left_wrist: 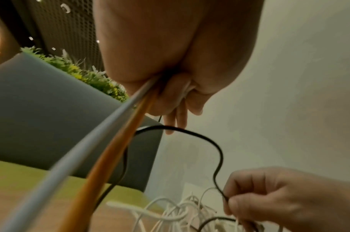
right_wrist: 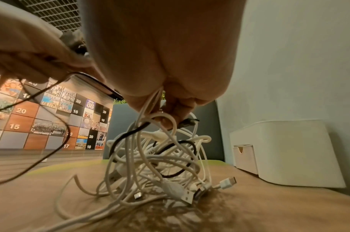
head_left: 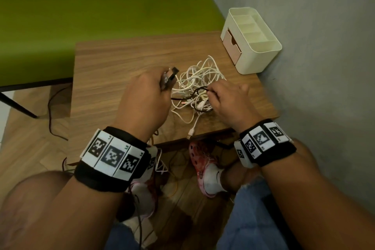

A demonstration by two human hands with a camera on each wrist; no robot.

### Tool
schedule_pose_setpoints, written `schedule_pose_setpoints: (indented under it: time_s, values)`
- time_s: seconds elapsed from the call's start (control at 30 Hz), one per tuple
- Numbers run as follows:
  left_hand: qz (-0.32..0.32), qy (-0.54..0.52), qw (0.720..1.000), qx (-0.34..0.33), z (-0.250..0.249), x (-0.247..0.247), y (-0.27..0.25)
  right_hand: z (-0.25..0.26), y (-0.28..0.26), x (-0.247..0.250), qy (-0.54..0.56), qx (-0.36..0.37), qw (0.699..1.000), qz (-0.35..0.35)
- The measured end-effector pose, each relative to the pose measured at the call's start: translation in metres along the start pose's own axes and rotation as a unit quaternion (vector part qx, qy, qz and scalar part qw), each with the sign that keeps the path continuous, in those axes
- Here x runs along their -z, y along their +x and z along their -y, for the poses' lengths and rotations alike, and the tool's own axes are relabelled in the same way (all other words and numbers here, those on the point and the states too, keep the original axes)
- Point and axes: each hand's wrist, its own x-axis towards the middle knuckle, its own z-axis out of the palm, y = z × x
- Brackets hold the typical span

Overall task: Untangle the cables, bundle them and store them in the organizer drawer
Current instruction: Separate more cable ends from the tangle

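Note:
A tangle of white cables (head_left: 199, 79) lies on the small wooden table (head_left: 121, 63), with a black cable (head_left: 199, 89) threaded through it. My left hand (head_left: 164, 87) is curled round one end of the black cable, whose dark plug (head_left: 173, 72) sticks out above the fingers. To its right, my right hand (head_left: 212, 92) pinches a loop of the black cable (left_wrist: 213, 141) just above the tangle (right_wrist: 160, 157). White strands also run up into the right hand's fingers (right_wrist: 171, 109). The cream organizer (head_left: 261, 55) stands at the table's back right, its pink drawer (head_left: 231, 43) closed.
A green bench (head_left: 101, 12) runs behind the table and a grey wall (head_left: 324, 46) stands close on the right. A white USB plug (head_left: 190, 134) hangs over the table's near edge. My knees, shoes and loose wires are below.

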Motion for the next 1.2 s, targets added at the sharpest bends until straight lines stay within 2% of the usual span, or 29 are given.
schedule_pose_setpoints:
  time_s: [0.07, 0.17, 0.27, 0.37, 0.5, 0.67, 0.83, 0.9, 0.97, 1.07, 1.13, 1.2]
  values:
    - [0.008, -0.025, 0.999, -0.019, -0.01, -0.001, 0.002, 0.0, -0.001, -0.003, -0.002, 0.016, 1.0, -0.007]
    - [0.081, -0.064, 0.994, -0.02, -0.013, -0.019, 0.004, 0.005, -0.002, -0.003, 0.02, 0.048, 0.998, -0.046]
    - [0.162, -0.118, 0.979, 0.016, -0.005, -0.041, 0.001, 0.011, -0.001, -0.001, 0.037, 0.071, 0.994, -0.07]
    - [0.195, -0.216, 0.953, 0.079, -0.001, -0.048, -0.003, 0.01, -0.001, -0.003, 0.017, 0.082, 0.994, -0.074]
    - [0.121, -0.235, 0.963, 0.044, 0.001, -0.041, 0.001, 0.007, -0.004, -0.009, 0.02, 0.031, 0.998, -0.048]
    - [0.08, -0.349, 0.933, 0.018, 0.006, -0.025, 0.002, -0.008, 0.001, -0.009, 0.006, -0.068, 0.996, 0.062]
    - [0.06, -0.407, 0.908, 0.079, 0.014, -0.035, -0.009, -0.018, 0.009, -0.006, -0.032, -0.112, 0.985, 0.125]
    - [0.064, -0.386, 0.916, 0.086, 0.019, -0.039, -0.01, -0.018, 0.006, -0.001, -0.016, -0.108, 0.981, 0.16]
    - [0.062, -0.364, 0.925, 0.087, 0.024, -0.042, -0.009, -0.015, 0.0, 0.011, 0.034, -0.103, 0.98, 0.168]
    - [0.058, -0.352, 0.931, 0.082, 0.03, -0.041, -0.005, -0.002, -0.008, 0.032, 0.183, -0.077, 0.975, 0.104]
    - [0.061, -0.347, 0.933, 0.075, 0.027, -0.039, -0.003, 0.004, -0.008, 0.034, 0.304, -0.069, 0.948, 0.065]
    - [0.062, -0.341, 0.936, 0.056, 0.019, -0.035, -0.002, 0.009, -0.006, 0.026, 0.355, -0.073, 0.928, 0.084]
